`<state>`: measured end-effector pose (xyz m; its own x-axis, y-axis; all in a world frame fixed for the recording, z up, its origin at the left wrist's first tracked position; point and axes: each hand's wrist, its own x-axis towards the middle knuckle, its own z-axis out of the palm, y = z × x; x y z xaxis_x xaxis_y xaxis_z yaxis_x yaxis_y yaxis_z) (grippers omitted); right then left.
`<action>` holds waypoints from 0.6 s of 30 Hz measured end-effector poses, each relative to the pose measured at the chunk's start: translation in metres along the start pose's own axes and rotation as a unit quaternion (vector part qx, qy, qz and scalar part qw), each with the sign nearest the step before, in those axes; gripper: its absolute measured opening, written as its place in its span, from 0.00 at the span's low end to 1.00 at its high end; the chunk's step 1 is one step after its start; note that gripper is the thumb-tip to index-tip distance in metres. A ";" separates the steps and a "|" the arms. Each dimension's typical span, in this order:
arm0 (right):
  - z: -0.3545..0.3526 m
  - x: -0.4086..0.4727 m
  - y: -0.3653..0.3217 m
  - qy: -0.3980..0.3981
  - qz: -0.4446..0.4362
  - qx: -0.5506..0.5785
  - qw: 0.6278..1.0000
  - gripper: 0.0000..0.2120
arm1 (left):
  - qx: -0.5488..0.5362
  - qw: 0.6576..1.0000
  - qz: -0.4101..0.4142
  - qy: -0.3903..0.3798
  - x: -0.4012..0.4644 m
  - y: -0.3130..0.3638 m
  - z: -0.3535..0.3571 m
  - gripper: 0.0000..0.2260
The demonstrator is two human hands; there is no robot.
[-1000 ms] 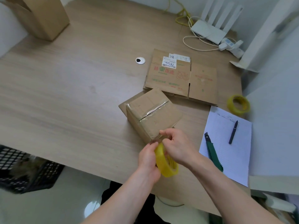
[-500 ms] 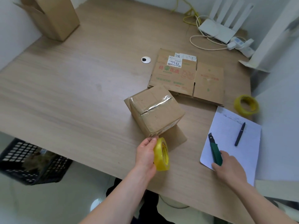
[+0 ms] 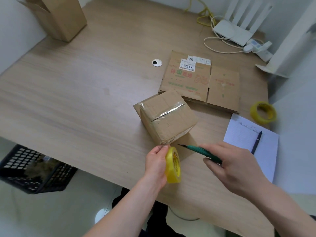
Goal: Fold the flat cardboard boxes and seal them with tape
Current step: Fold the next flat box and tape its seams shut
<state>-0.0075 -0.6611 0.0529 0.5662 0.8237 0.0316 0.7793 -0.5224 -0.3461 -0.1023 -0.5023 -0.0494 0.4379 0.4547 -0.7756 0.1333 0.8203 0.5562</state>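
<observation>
- Folded box (image 3: 168, 117), frame centre, top seam taped; tape runs down to its near corner.
- Left hand (image 3: 156, 165) grips yellow tape roll (image 3: 173, 165) just below that corner.
- Right hand (image 3: 234, 165), on the paper half a second ago, now clenches green cutter (image 3: 199, 149), blade beside the strip: cut looks next.
- Count: two rolls, spare (image 3: 263, 112) at right; one flat box (image 3: 199, 81); one open box (image 3: 58, 16) upper left.
</observation>
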 end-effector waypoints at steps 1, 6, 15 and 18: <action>-0.001 0.005 -0.004 -0.009 -0.010 -0.025 1.000 0.17 | 0.004 1.000 0.001 0.001 0.000 0.000 0.000 0.03; 0.006 0.019 -0.012 -0.057 -0.029 -0.077 0.995 0.16 | 0.030 0.999 0.013 0.004 0.001 0.000 -0.003 0.04; 0.010 0.031 -0.014 -0.071 -0.030 -0.111 0.991 0.16 | 0.055 0.998 0.010 0.006 0.005 0.001 -0.004 0.05; 0.009 0.034 -0.018 -0.062 -0.041 -0.119 0.990 0.14 | 0.062 0.998 0.006 0.012 0.005 0.002 -0.003 0.05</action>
<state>-0.0044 -0.6220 0.0514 0.4721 0.8788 -0.0694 0.8713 -0.4771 -0.1151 -0.1025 -0.4969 -0.0531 0.4189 0.4743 -0.7743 0.2367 0.7662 0.5974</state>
